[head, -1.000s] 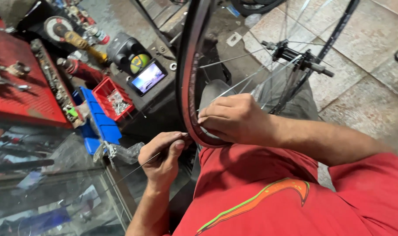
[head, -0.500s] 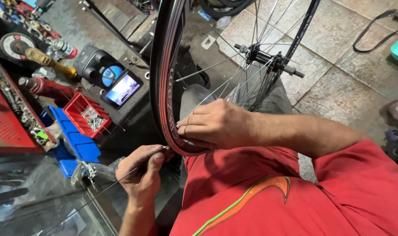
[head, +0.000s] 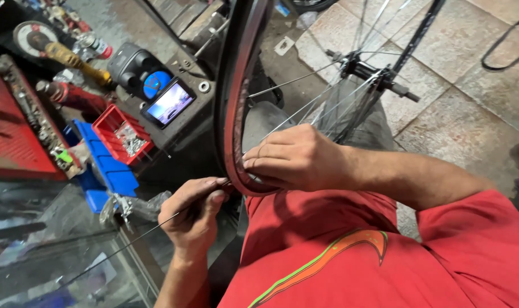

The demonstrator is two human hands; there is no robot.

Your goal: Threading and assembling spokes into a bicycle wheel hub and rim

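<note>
A bicycle wheel rim (head: 235,108) with a red inner band stands upright against my body, its hub (head: 367,73) and thin spokes (head: 296,114) off to the right. My right hand (head: 296,157) is wrapped over the lowest part of the rim, fingers on the inner side. My left hand (head: 194,214) sits just below and left of it, pinching a long thin metal spoke (head: 125,245) that runs down-left from the rim's outer edge. I wear a red shirt (head: 351,256).
A red parts tray (head: 122,134) and a blue bin (head: 105,168) lie at left beside a lit phone (head: 169,102) on a dark stand. A yellow-handled grinder (head: 60,51) and a red tool shelf (head: 14,137) lie further left. Tiled floor (head: 459,80) stretches right.
My view has shifted a little; the wheel now sits more to the left of centre. Both hands stay on the lower rim, with the left still pinching the spoke.
</note>
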